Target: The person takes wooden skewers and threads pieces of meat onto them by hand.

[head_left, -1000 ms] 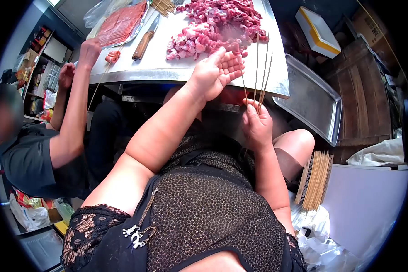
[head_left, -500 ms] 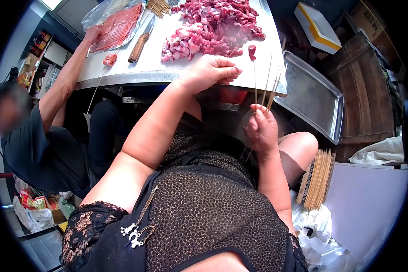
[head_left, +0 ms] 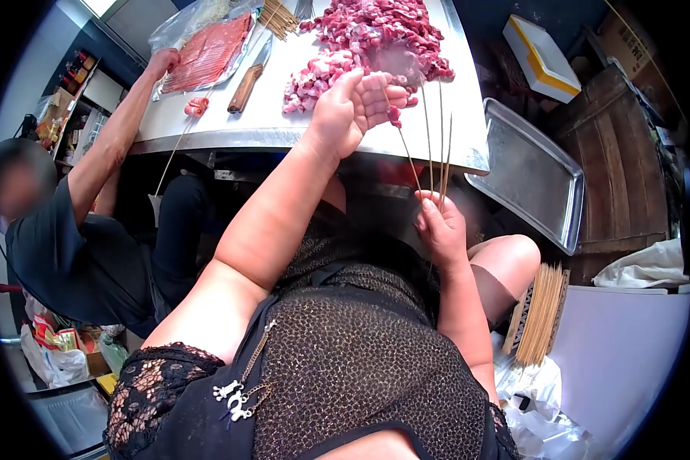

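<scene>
My right hand (head_left: 442, 222) is closed around the lower ends of several thin bamboo skewers (head_left: 441, 153) that fan upward. One skewer leans left, with a small piece of red meat (head_left: 394, 116) on its upper end. Beside that piece, my left hand (head_left: 351, 109) is turned palm up, its fingers stretched out and slightly curved. The meat on the skewer is close to its fingertips; whether they touch, I cannot tell. Behind my left hand, a large heap of cut raw meat (head_left: 383, 34) covers part of the white table (head_left: 272, 126).
At the left, a co-worker's hand (head_left: 163, 60) touches a tray of sliced meat (head_left: 207, 57). A knife (head_left: 245, 88) and a skewer with rolled meat (head_left: 196, 107) lie nearby. To the right are a metal tray (head_left: 529, 176) and a box of skewers (head_left: 540, 318).
My left hand has turned palm up and its fingers have spread. The skewer bearing meat has tilted left toward it. My right hand still grips the skewers.
</scene>
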The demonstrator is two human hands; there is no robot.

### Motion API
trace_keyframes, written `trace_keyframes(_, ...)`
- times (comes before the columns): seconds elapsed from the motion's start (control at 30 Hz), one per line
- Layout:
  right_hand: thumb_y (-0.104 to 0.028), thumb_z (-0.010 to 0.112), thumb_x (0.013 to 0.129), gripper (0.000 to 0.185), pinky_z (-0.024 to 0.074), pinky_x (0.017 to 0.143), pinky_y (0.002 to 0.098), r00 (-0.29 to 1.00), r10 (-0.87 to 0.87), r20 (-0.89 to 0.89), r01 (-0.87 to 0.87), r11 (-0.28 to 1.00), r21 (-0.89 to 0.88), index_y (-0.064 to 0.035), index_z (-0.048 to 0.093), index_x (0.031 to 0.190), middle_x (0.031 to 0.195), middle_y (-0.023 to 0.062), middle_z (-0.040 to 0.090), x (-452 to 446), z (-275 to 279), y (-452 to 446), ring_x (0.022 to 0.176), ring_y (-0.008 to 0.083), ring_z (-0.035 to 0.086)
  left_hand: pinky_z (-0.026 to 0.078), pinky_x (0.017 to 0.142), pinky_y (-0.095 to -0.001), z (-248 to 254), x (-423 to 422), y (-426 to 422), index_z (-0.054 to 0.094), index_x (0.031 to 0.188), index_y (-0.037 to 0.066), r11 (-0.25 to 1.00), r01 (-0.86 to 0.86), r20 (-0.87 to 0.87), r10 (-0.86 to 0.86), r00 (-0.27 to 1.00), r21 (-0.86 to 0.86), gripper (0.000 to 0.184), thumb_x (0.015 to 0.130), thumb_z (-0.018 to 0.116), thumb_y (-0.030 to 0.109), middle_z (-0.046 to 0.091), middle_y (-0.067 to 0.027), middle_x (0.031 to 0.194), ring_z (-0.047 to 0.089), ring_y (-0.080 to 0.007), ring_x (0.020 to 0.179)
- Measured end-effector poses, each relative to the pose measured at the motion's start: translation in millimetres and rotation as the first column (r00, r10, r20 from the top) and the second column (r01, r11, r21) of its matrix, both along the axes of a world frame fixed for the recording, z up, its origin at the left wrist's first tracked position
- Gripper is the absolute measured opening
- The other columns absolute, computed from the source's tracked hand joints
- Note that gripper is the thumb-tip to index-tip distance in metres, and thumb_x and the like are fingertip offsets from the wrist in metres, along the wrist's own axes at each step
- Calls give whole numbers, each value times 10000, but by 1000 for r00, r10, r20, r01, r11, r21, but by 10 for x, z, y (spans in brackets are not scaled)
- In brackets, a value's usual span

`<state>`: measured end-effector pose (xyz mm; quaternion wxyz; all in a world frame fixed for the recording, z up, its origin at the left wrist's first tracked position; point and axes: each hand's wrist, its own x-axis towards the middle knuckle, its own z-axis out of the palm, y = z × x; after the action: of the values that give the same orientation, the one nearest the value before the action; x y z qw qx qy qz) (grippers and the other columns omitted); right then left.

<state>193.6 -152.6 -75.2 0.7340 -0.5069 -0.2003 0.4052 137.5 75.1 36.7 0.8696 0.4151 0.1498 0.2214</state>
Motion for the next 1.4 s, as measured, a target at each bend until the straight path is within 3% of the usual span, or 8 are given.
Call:
trace_keyframes(0.07, -131, 517, 945, 197, 281, 463, 161, 1000, 5, 11, -5, 1000, 17, -9, 586, 1084, 631, -45, 480, -3, -15, -2, 507, 23, 382, 529, 840, -373, -29, 8, 17, 552, 1095, -19, 999, 22, 24, -21, 999, -45, 271, 973, 425, 187, 640, -193, 1029, 636, -271, 961)
trace_keyframes(0.13, -128, 518, 944, 196, 285, 465, 162, 1000, 16, 10, -16, 1000, 17, -7, 584, 1084, 631, -44, 480, -16, -17, -7, 512, 23, 388, 530, 836, -373, -59, 29, 5, 553, 1087, -15, 980, -81, -60, 93, 994, 180, 274, 974, 431, 202, 641, -194, 1024, 634, -270, 965)
trace_keyframes(0.27, -126, 517, 945, 196, 284, 465, 161, 1000, 15, 21, -15, 1000, 13, -7, 583, 1086, 631, -45, 479, -36, -5, -10, 512, 23, 387, 538, 824, -382, -69, 21, 45, 537, 1088, -12, 989, -127, 7, 127, 992, 74, 255, 974, 427, 187, 639, -190, 1029, 645, -267, 926)
trace_keyframes(0.9, -131, 524, 941, 198, 275, 445, 166, 1000, 1, -1, -1, 1000, 18, -13, 587, 1088, 621, -46, 475, -55, 4, -5, 492, 23, 371, 534, 822, -390, -19, -12, -93, 554, 1020, 1, 989, -12, 26, 9, 1000, 151, 238, 980, 397, 175, 650, -157, 955, 646, -250, 909)
trace_keyframes(1.2, -142, 523, 942, 199, 274, 438, 163, 999, -19, -49, 23, 997, 70, -21, 588, 1086, 619, -45, 478, -63, 44, 19, 485, 24, 364, 520, 856, -376, -102, -29, -115, 545, 1096, -11, 986, 138, 57, -144, 988, 99, 257, 974, 428, 182, 634, -169, 1021, 633, -248, 959)
trace_keyframes(1.27, -137, 525, 942, 202, 277, 444, 162, 999, -38, -30, 40, 996, 76, -21, 587, 1096, 624, -47, 482, -29, 65, 39, 492, 24, 370, 514, 869, -389, -134, -66, -171, 525, 1133, -15, 975, 181, -186, -156, 970, 126, 290, 980, 417, 206, 621, -181, 1059, 625, -259, 981)
trace_keyframes(1.33, -125, 532, 939, 204, 285, 456, 161, 998, -63, 9, 62, 994, 94, -22, 585, 1107, 630, -49, 484, -23, 67, 49, 505, 23, 380, 502, 888, -396, -124, -81, -168, 511, 1143, -21, 985, 123, -202, -98, 974, 117, 325, 988, 393, 239, 614, -190, 1075, 620, -269, 989)
trace_keyframes(1.4, -116, 546, 933, 207, 292, 469, 157, 998, -60, 7, 59, 995, 86, -21, 594, 1110, 647, -44, 502, -51, 62, 39, 518, 20, 389, 495, 895, -398, -156, -66, -91, 496, 1168, -33, 996, -27, 15, 26, 1000, 89, 369, 993, 363, 264, 609, -196, 1084, 617, -276, 993)
